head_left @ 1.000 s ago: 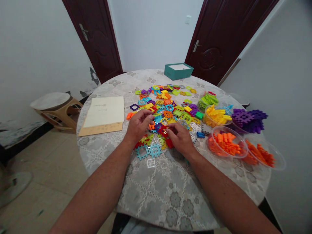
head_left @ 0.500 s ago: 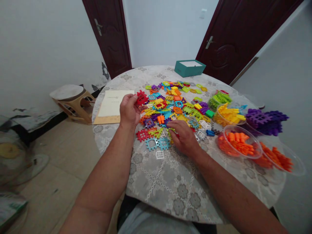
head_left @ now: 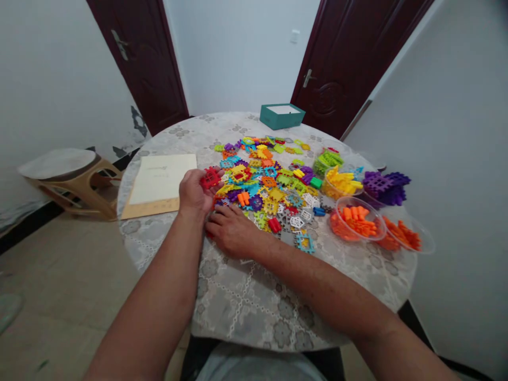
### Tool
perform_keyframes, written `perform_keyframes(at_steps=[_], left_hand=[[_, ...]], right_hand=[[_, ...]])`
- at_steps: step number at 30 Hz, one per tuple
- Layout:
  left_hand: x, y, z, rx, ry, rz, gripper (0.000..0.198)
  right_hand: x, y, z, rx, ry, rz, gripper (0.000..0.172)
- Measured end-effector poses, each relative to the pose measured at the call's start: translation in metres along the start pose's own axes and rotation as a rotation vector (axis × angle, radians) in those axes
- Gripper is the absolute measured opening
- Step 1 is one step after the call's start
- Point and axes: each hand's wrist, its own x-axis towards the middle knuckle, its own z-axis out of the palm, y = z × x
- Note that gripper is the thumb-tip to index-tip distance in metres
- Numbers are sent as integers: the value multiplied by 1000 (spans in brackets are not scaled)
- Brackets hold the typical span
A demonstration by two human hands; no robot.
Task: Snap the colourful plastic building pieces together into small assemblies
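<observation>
A red square plastic piece with a window-like grid [head_left: 211, 178] is held between the thumb and fingers of my left hand [head_left: 195, 191], at the left side of the pile. Just below and to the right, my right hand [head_left: 230, 228] reaches over the near left pieces, palm down. Its fingertips touch red pieces at the pile's left edge; whether they grip one is hidden. Around both hands spread interlocking pieces in many colours, among them a yellow one [head_left: 277, 193], a purple one [head_left: 256, 202] and a red cylinder pair [head_left: 274, 225].
Clear tubs at the right hold orange [head_left: 359, 221], yellow [head_left: 342, 181], green and purple pieces [head_left: 383, 186]. A teal box [head_left: 282, 116] sits at the table's back edge. Paper [head_left: 162, 177] lies on the left. Beside the table [head_left: 230, 312] stands a stool [head_left: 75, 180].
My right hand has moved left across the near pieces, close to my left hand. My left hand still holds the red piece. The view has shifted to the right.
</observation>
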Motion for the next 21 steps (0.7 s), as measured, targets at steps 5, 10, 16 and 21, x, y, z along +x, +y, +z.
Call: perform_keyframes(at_steps=[5,10,16,21], left_hand=[[-3,-6,5,13,-17,16,30],[-1,-6,4,11,-8,6,27],[-12,-9,13,33,-134,-58,32],[-27,-17,23,104,-275,-284,25]], right_hand=[[-2,8,0,-40,23,23,25],[-20,24,-11,73,121,86,34],[-49,59,-26,696,496,465,44],[-61,85,-21,1163,665,645,45]])
